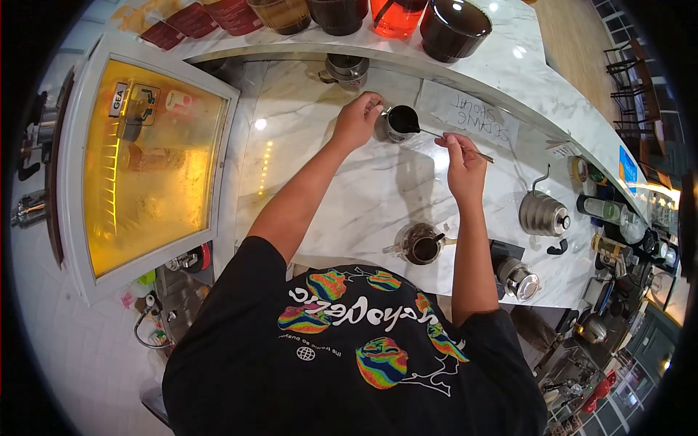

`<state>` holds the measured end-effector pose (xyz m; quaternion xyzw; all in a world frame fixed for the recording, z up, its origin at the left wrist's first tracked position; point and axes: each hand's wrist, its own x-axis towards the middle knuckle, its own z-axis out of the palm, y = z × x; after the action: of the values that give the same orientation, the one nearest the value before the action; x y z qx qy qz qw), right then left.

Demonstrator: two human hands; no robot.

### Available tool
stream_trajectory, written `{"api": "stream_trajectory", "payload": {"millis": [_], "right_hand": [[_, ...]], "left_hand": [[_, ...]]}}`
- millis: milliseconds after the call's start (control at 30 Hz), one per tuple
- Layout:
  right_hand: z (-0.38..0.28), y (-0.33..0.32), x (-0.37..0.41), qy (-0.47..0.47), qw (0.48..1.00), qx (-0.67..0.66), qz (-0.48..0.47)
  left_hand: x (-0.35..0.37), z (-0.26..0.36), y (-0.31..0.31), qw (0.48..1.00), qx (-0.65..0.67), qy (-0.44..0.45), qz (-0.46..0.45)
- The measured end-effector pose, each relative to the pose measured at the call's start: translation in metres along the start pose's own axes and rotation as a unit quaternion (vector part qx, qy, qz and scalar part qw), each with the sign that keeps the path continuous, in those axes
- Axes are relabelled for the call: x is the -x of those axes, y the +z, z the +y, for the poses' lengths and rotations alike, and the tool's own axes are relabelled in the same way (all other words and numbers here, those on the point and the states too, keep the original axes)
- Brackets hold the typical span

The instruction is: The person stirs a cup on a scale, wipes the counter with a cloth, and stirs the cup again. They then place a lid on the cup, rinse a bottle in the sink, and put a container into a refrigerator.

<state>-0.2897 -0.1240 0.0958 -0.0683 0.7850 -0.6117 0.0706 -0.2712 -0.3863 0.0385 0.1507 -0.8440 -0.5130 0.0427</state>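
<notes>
"Counter (313, 211), left to right?"
"Left of the dark-filled cup (398, 136), my left hand (358, 120) pinches its handle."
"And the cup?"
"Between my hands; resting or lifted, I can't tell. Right of it, my right hand (464, 163) grips a thin utensil (485, 156), tip at the rim. Well right stands a gooseneck kettle (542, 213)."

White marble-patterned counter (327, 218); on it, handwritten sheet (465, 109), gooseneck kettle (539, 215), glass jug (423, 248) near person's edge.
</notes>
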Motion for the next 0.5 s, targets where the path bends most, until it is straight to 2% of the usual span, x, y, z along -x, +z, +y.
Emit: {"api": "stream_trajectory", "payload": {"millis": [100,300,400,500], "right_hand": [[-0.004,0.006,0.002,-0.009,1.0,0.021,0.01],[-0.001,0.018,0.009,-0.038,0.997,0.063,0.029],[0.009,0.026,0.005,-0.118,0.987,0.099,0.054],[0.011,0.036,0.0,-0.16,0.976,0.111,0.095]], "left_hand": [[0.004,0.0,0.005,0.997,0.056,0.024,0.037],[0.003,-0.006,0.022,0.994,0.096,0.041,0.037],[-0.005,-0.003,0.025,0.995,0.093,0.02,0.042],[-0.017,-0.008,0.026,0.994,0.099,0.019,0.039]]}}
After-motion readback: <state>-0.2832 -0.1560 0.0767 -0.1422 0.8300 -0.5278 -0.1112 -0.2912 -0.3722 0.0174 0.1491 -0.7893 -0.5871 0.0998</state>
